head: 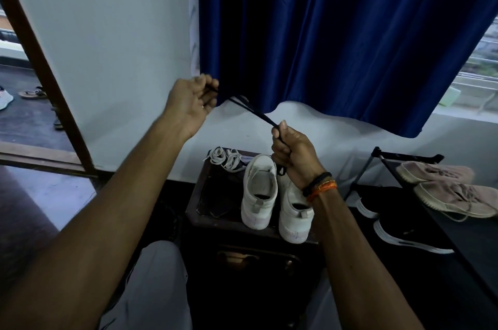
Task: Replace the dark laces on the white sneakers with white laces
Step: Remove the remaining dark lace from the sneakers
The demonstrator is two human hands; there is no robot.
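Note:
Two white sneakers stand side by side, heels toward me, on a dark wooden cabinet (215,218): the left sneaker (259,191) and the right sneaker (294,208). A dark lace (252,111) stretches taut in the air above them. My left hand (190,103) pinches one end of it, raised at the left. My right hand (292,153) grips the lace lower down, just over the right sneaker's front, and a short dark loop hangs below that fist. A bundle of white laces (225,158) lies on the cabinet behind the left sneaker.
A blue curtain (336,33) hangs behind. A black shoe rack (382,160) at the right holds beige sneakers (447,187) above black ones (409,235). An open doorway with a brown frame (40,65) is at the left. My knee (159,270) sits in front of the cabinet.

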